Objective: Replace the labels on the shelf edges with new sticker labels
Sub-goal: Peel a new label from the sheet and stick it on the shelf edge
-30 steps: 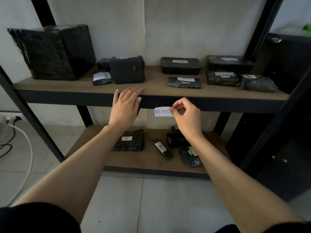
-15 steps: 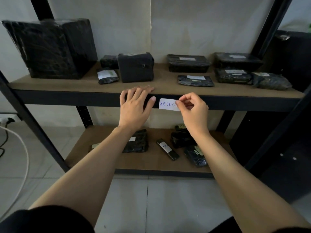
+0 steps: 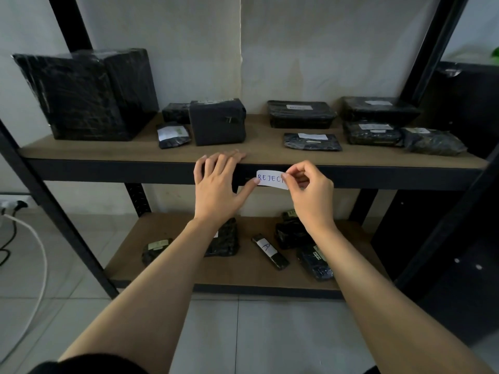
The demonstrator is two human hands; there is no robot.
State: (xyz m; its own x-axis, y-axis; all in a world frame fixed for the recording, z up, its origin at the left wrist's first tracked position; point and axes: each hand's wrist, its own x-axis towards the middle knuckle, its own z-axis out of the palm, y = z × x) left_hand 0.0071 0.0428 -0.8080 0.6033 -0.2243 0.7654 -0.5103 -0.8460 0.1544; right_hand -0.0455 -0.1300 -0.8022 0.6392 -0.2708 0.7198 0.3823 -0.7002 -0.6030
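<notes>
The label (image 3: 271, 179) sits against the front edge of the upper shelf (image 3: 108, 168). Left of the label, the left hand (image 3: 216, 184) lies over that edge, thumb touching the label; right of it, the right hand (image 3: 310, 188) pinches its end. Below the label, packages lie on the lower shelf (image 3: 189, 271).

Left thumb (image 3: 249, 184) now touching label (image 3: 270, 179) left end.

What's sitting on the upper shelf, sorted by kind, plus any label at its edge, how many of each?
Boxes: 4
Flat packs: 3
Soft pouches: 3
Sticker label, pinched by the right hand: 1
Total: 11
</notes>
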